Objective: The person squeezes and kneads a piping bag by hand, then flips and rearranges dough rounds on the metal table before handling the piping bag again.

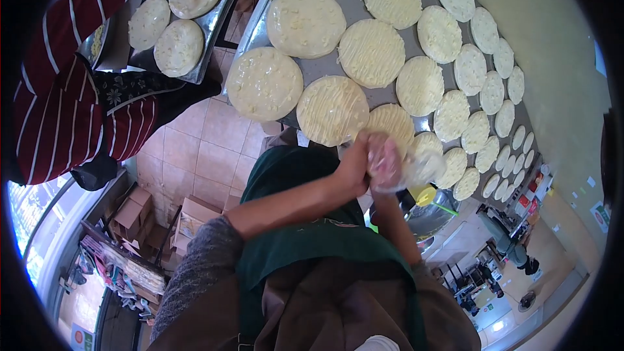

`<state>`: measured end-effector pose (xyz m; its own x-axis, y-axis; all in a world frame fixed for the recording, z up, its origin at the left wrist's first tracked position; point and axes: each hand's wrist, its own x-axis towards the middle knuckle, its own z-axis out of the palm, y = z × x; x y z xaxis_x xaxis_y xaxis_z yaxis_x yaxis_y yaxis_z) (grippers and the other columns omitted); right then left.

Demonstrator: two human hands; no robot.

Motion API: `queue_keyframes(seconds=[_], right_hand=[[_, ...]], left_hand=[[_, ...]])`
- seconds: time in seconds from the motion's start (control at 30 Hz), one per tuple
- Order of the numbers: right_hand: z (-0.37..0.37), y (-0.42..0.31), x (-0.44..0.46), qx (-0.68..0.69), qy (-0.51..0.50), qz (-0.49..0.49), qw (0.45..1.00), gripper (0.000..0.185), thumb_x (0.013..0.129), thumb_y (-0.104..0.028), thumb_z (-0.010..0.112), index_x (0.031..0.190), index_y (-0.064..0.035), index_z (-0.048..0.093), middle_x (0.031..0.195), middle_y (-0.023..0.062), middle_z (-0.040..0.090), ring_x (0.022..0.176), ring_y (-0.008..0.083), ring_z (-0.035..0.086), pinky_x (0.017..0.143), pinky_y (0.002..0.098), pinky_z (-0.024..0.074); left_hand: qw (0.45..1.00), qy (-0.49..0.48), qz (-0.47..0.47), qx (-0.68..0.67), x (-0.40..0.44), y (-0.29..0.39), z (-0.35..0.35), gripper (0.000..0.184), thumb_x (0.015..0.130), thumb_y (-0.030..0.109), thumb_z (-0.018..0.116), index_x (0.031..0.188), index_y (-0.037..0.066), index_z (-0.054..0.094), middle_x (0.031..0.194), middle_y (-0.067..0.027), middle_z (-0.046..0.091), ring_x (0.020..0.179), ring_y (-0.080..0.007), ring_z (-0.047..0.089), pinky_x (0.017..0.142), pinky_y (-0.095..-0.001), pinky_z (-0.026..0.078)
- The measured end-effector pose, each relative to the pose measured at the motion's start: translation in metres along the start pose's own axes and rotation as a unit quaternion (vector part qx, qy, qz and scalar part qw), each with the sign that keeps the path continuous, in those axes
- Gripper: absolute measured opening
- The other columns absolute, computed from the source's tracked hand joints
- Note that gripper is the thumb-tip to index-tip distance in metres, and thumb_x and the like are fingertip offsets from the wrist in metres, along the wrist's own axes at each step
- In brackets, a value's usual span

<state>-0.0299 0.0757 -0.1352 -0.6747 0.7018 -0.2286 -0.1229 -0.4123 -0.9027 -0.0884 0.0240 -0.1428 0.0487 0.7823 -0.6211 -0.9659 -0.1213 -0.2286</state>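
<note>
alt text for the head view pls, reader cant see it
A person's left hand and right hand meet beside clear, crumpled plastic, in front of a metal-edged surface covered in rows of pale, flat rounds. At left, a co-worker in a striped red top stands near more rounds; cardboard boxes sit below.

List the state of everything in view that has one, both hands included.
Left hand: bent, up against the right; grip unclear
Right hand: in clear plastic; grip unclear
Plastic: crumpled, loose beyond the fingers
Table rounds: flat, pale; some tops ridged, some smoother
Table: mostly covered
Tray rounds: flat, shiny-topped
Tray: partly covered
Bowl: partly hidden, contents unclear
Apron: worn
</note>
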Motion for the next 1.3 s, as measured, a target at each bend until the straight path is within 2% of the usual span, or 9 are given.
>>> queue_keyframes(seconds=[0.2,0.33,0.5,0.67,0.73,0.83,1.03,1.23,1.3], right_hand=[[0.007,0.016,0.035,0.047,0.211,-0.142,0.966,0.021,0.094,-0.023,0.044,0.081,-0.0061,0.048,0.068,0.0025,0.040,0.068,0.0164,0.039,0.081,0.0342,0.0360],[0.000,0.006,-0.005,-0.021,-0.009,-0.123,0.992,0.026,0.093,-0.027,0.042,0.077,-0.0069,0.046,0.068,0.0030,0.041,0.066,0.0171,0.039,0.080,0.0365,0.0354],[0.024,-0.007,0.022,0.169,0.124,-0.072,0.975,0.030,0.094,-0.028,0.039,0.071,-0.0088,0.043,0.067,0.0038,0.042,0.064,0.0176,0.039,0.079,0.0359,0.0354],[-0.007,0.003,0.031,-0.298,0.109,-0.212,0.924,0.030,0.094,-0.028,0.039,0.072,-0.0090,0.043,0.067,0.0038,0.042,0.065,0.0176,0.039,0.076,0.0364,0.0356],[0.008,-0.012,0.022,0.011,-0.034,-0.122,0.992,0.030,0.094,-0.028,0.039,0.072,-0.0091,0.043,0.067,0.0040,0.043,0.065,0.0180,0.040,0.076,0.0369,0.0361],[0.004,0.005,-0.004,0.279,0.121,-0.028,0.952,0.031,0.095,-0.027,0.038,0.071,-0.0084,0.042,0.066,0.0040,0.041,0.066,0.0186,0.040,0.076,0.0369,0.0371],[-0.007,-0.014,0.030,-0.235,0.038,-0.213,0.948,0.030,0.095,-0.026,0.039,0.075,-0.0045,0.046,0.066,0.0038,0.039,0.066,0.0179,0.041,0.070,0.0329,0.0396],[-0.024,0.003,-0.003,0.040,0.017,-0.043,0.998,0.027,0.094,-0.026,0.041,0.087,-0.0035,0.053,0.070,0.0041,0.042,0.065,0.0179,0.041,0.076,0.0375,0.0409],[-0.008,0.000,0.014,-0.012,-0.027,-0.205,0.978,0.026,0.094,-0.024,0.039,0.082,-0.0044,0.050,0.070,0.0047,0.042,0.065,0.0183,0.041,0.075,0.0381,0.0410]], left_hand=[[0.997,0.044,0.015,0.067,0.027,0.029,0.052,0.039,0.097,0.042,0.034,0.103,0.009,0.055,0.094,-0.0053,0.060,0.090,-0.0171,0.059,0.083,-0.0322,0.047],[0.995,0.086,-0.007,0.043,-0.005,0.000,0.015,0.035,0.094,0.042,0.040,0.101,0.013,0.058,0.092,-0.0029,0.061,0.087,-0.0158,0.059,0.082,-0.0336,0.048],[0.997,0.053,-0.017,0.049,0.016,0.002,0.016,0.040,0.095,0.045,0.035,0.103,0.012,0.057,0.094,-0.0037,0.061,0.089,-0.0174,0.059,0.082,-0.0348,0.048],[0.994,0.047,-0.027,0.090,0.031,0.014,0.037,0.043,0.095,0.047,0.033,0.105,0.012,0.055,0.097,-0.0042,0.060,0.092,-0.0184,0.058,0.085,-0.0362,0.047],[0.995,0.065,-0.020,0.076,0.010,0.001,0.023,0.042,0.096,0.046,0.033,0.105,0.012,0.055,0.098,-0.0043,0.060,0.092,-0.0186,0.058,0.085,-0.0361,0.047],[0.994,0.087,-0.003,0.064,-0.005,-0.008,0.019,0.040,0.096,0.045,0.034,0.105,0.012,0.054,0.098,-0.0042,0.059,0.092,-0.0185,0.058,0.085,-0.0359,0.047],[0.995,0.054,-0.017,0.081,0.032,0.009,0.039,0.033,0.096,0.039,0.037,0.105,0.012,0.053,0.098,-0.0036,0.059,0.092,-0.0182,0.058,0.085,-0.0357,0.047],[0.995,0.079,-0.003,0.065,-0.006,-0.005,0.034,0.030,0.096,0.036,0.037,0.106,0.012,0.053,0.101,-0.0040,0.058,0.095,-0.0177,0.057,0.086,-0.0345,0.046],[0.993,0.083,-0.004,0.078,-0.006,-0.003,0.039,0.030,0.096,0.036,0.037,0.106,0.012,0.053,0.102,-0.0042,0.058,0.096,-0.0177,0.056,0.087,-0.0343,0.046]])
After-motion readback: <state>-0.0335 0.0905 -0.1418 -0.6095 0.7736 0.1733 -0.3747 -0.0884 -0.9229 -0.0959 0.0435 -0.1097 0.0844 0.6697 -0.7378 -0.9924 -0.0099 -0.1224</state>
